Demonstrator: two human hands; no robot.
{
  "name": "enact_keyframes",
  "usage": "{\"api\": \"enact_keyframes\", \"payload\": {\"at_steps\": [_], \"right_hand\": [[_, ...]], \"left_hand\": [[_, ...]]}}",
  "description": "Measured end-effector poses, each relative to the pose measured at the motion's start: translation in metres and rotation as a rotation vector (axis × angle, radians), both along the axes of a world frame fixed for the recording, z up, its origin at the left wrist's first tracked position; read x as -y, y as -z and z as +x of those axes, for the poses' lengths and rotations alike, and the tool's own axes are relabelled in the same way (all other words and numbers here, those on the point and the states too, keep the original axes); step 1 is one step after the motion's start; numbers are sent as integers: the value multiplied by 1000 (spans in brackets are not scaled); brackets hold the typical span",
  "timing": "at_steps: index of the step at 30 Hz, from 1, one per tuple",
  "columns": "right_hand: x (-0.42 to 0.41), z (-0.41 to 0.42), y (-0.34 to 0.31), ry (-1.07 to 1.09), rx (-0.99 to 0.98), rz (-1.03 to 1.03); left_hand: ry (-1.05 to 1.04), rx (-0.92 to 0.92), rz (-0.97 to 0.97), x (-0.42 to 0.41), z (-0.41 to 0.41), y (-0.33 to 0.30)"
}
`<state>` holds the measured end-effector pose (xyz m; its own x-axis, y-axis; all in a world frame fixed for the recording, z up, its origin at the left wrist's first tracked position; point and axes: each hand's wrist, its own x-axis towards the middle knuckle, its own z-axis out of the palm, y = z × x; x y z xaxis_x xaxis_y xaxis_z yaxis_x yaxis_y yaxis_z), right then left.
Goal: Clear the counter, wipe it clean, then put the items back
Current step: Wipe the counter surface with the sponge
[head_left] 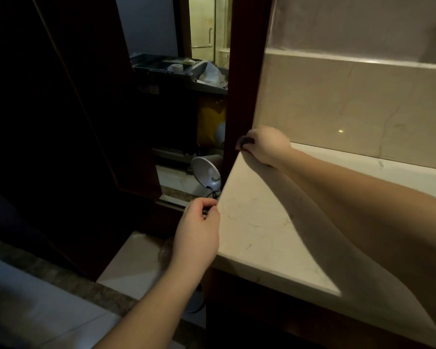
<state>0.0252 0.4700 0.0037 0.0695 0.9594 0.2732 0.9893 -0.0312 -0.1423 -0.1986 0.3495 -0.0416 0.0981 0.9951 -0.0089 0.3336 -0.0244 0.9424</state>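
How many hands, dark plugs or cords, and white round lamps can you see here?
Hands: 2, left hand and right hand
Small dark item, maybe a plug: 1
Dark cord: 1
White round lamp: 1
Total: 5

Pale marble-look counter (275,235), smooth and glossy, with faint grey veins. Behind it, a polished stone backsplash (350,107) in the same tone. Left of the counter, a dark glossy wood post (244,79) and smooth white lamp shade (205,172).

Dim, left side near black; arm shadow on counter (275,222).
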Motion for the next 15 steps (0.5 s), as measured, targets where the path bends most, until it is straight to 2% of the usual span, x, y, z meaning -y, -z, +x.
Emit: {"api": "enact_keyframes", "payload": {"at_steps": [6,12,15], "right_hand": [[69,-18,8,-233,-14,17],[32,-13,0,-78,23,34],[60,-37,-1,-156,3,22]], "left_hand": [[19,0,-4,1,-2,0],[18,-17,-6,2,-2,-1],[20,-4,-7,2,-2,-1]]}}
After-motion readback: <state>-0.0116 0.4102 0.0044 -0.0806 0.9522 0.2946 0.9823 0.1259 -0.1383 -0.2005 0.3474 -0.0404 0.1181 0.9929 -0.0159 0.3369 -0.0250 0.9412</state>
